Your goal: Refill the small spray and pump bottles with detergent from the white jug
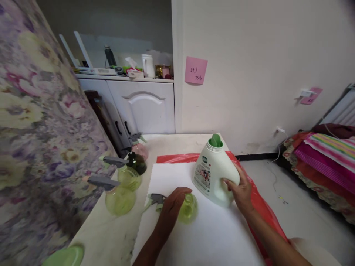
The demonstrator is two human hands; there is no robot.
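While the head view looks down on the bench (111, 236), the left hand (172, 207) rests over a yellow-green spray bottle (188, 208) on the white mat (210, 236), fingers curled around its neck. Just right of that bottle, the right hand (241, 192) holds the uncapped white detergent jug (213, 177), fingers pressed against its side. It looks like a refilling step; next, the sprayer head must come off. Left of the mat stand four more spray bottles (119, 197).

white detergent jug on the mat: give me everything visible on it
The white jug looks like glossy plastic, squat and wide with a narrow neck. Its cap is off, showing a green pour spout inside. A printed label faces the camera. It stands slightly tilted on the white mat, gripped at its side by the right hand.
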